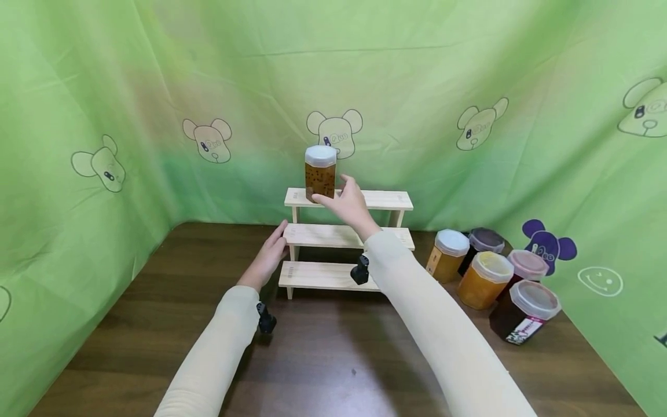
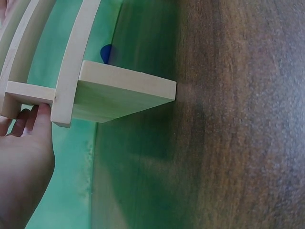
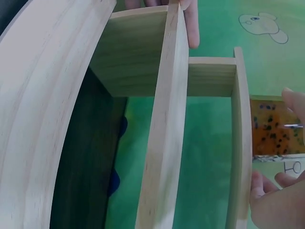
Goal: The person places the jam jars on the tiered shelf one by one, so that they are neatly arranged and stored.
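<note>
A jar of dark-speckled amber preserve (image 1: 320, 180) with a white lid stands upright at the left end of the top tier of a three-step wooden shelf (image 1: 349, 236). My right hand (image 1: 348, 202) is at the jar's right side, thumb across its lower front and fingers spread. In the right wrist view, the thumb and fingers flank the jar (image 3: 274, 129) without closing round it. My left hand (image 1: 268, 255) rests against the shelf's left end by the middle tier. Its fingertips touch the wood in the left wrist view, while its thumb is hidden there.
Several lidded jars stand grouped on the right of the brown wooden table (image 1: 333, 370), among them an orange jar (image 1: 484, 279) and a dark labelled jar (image 1: 523, 313). A green curtain (image 1: 396, 75) printed with mouse heads surrounds the back and sides.
</note>
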`<act>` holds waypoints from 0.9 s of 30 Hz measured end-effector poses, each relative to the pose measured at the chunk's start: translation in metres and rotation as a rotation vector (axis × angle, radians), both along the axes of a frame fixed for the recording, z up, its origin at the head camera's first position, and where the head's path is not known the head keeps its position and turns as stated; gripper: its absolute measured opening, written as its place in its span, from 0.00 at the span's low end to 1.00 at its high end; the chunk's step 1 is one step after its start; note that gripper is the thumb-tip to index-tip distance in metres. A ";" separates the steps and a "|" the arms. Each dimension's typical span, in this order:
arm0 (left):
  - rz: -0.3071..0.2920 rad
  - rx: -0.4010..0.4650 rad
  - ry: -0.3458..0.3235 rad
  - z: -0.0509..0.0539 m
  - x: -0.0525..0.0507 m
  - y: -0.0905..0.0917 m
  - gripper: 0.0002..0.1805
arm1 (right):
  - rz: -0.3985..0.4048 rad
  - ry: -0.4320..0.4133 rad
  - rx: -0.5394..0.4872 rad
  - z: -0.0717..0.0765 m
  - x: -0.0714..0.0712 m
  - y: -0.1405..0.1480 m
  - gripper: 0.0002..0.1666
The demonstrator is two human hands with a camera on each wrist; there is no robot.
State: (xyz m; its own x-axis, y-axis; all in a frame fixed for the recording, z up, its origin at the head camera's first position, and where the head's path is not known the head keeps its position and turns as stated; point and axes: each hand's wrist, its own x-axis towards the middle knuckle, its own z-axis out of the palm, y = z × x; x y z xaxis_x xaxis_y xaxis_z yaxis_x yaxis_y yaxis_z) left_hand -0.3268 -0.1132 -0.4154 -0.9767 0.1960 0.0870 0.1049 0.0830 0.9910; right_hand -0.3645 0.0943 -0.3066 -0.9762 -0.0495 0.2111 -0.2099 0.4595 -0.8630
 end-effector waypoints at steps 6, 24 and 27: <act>0.006 -0.008 0.001 -0.001 0.001 0.000 0.32 | 0.052 -0.056 -0.019 0.000 0.006 0.018 0.59; 0.007 0.001 -0.002 0.001 0.002 0.002 0.32 | 0.120 -0.072 0.083 0.007 0.034 0.069 0.57; 0.010 0.002 0.000 0.002 0.003 0.001 0.32 | 0.119 -0.075 0.120 0.006 0.041 0.083 0.58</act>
